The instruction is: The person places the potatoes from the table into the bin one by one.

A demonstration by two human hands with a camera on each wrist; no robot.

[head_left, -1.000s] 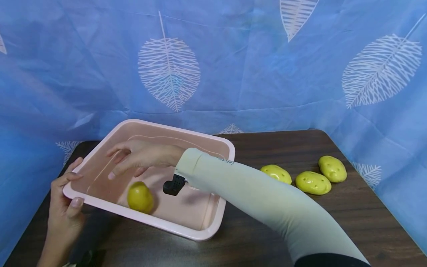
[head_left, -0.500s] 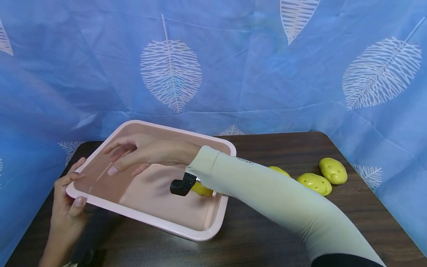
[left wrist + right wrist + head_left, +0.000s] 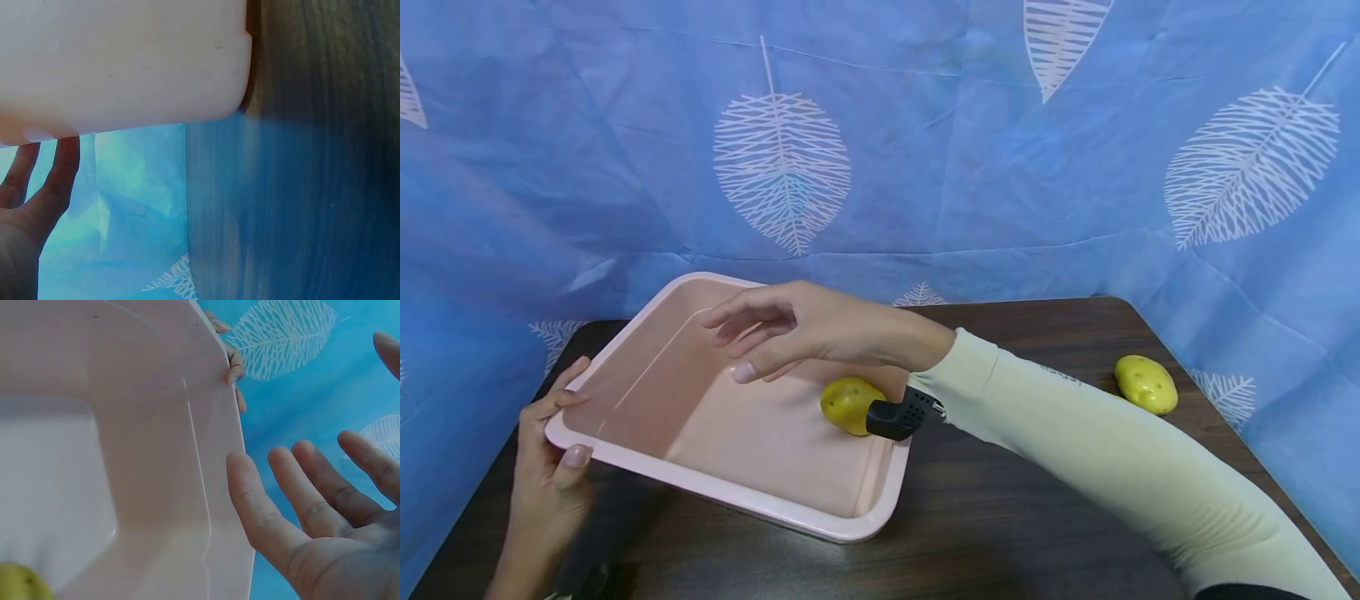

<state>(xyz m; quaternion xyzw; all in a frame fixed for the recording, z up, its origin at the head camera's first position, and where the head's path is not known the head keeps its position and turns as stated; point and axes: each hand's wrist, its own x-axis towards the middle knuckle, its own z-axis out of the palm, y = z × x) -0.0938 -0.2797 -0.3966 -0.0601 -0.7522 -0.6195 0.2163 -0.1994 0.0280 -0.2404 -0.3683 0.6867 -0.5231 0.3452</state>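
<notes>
A pale pink plastic basin [image 3: 715, 487] stands tilted on the table in the head view. At its left corner my left hand [image 3: 550, 450] grips the rim, thumb on the near side and fingers over the edge. One yellow potato [image 3: 847, 405] lies inside, toward the right end, partly hidden by the black wrist camera. Above the basin hovers my right hand [image 3: 820, 329], its fingers relaxed and holding nothing. The right wrist view shows the same empty hand [image 3: 331, 525] beside the basin wall [image 3: 156, 456], with the potato [image 3: 24, 582] at the lower left corner.
Another yellow potato [image 3: 1146, 384] lies on the dark wooden table [image 3: 1000, 508] at the right. My right sleeve [image 3: 1097, 433] crosses the table and covers part of that area. A blue leaf-patterned curtain [image 3: 925, 150] hangs behind.
My right hand has moved right across the basin. The potato in the basin has rolled from the near left to the right end. Two potatoes on the table are now covered by the sleeve.
</notes>
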